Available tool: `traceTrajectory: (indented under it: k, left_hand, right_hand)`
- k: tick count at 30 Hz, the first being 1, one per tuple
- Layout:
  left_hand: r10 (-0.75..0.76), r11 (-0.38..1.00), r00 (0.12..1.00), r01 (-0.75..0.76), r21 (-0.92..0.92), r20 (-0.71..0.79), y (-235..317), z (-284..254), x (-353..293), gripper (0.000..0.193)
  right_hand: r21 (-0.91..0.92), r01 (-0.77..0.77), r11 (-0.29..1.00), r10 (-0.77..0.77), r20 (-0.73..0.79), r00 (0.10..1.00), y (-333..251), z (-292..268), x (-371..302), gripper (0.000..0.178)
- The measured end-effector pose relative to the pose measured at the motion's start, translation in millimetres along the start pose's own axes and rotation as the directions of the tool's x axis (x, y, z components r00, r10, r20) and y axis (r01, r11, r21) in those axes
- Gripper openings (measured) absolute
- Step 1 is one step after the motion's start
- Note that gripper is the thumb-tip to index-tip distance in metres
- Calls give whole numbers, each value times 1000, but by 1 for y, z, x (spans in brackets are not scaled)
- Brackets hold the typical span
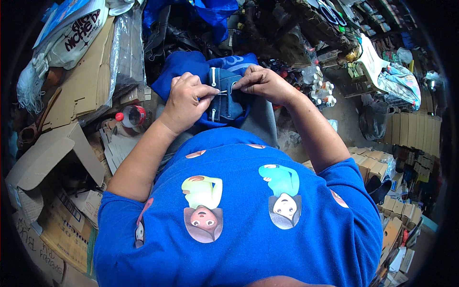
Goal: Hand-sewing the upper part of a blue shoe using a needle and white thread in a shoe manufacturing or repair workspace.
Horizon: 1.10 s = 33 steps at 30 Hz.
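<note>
In my lap lies a dark blue boat shoe (229, 103) with pale stitching, on a bright blue cloth (180, 64). White lace (213, 76) runs along one side of the shoe. My left hand (190, 98) is closed, thumb and forefinger pinching a short white lace end (223, 92) above the shoe; a ring shows on one finger. On the other side, my right hand (265, 83) is closed in a pinch at the shoe's edge, beside a thin white curve. Whether those fingertips grip lace or edge is hidden.
Flattened cardboard (88, 83) and an open carton (52, 153) crowd my left, near a red-capped plastic bottle (130, 116). Several white-capped bottles (321, 88) stand at the right. Beyond them is a white plastic chair (372, 62) draped with cloth. Stacked cardboard (413, 134) lines the right side.
</note>
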State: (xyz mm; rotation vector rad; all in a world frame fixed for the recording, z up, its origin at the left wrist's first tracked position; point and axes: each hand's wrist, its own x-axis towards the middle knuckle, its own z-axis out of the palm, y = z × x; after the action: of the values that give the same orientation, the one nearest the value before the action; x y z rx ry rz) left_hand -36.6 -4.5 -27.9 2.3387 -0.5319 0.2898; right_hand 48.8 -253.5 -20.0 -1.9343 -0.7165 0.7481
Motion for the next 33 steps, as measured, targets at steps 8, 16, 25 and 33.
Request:
traceTrajectory:
  k: [8,16,25,33]
  left_hand:
    - [-105,975,993,112,-193,48,-21,4,-7,24]
    - [-163,983,987,162,-91,-7,-7,12,-6,18]
    - [-154,987,985,150,-49,-80,13,12,-28,20]
    - [-242,963,970,235,-129,-37,-2,11,-17,18]
  right_hand:
    - [-33,-12,999,11,-21,1000,-11,2,1,28]
    - [-40,27,999,-30,-60,998,-1,7,3,27]
    - [-248,170,954,-191,-62,980,-5,9,-1,30]
    - [-150,98,984,-110,-73,991,-4,8,3,30]
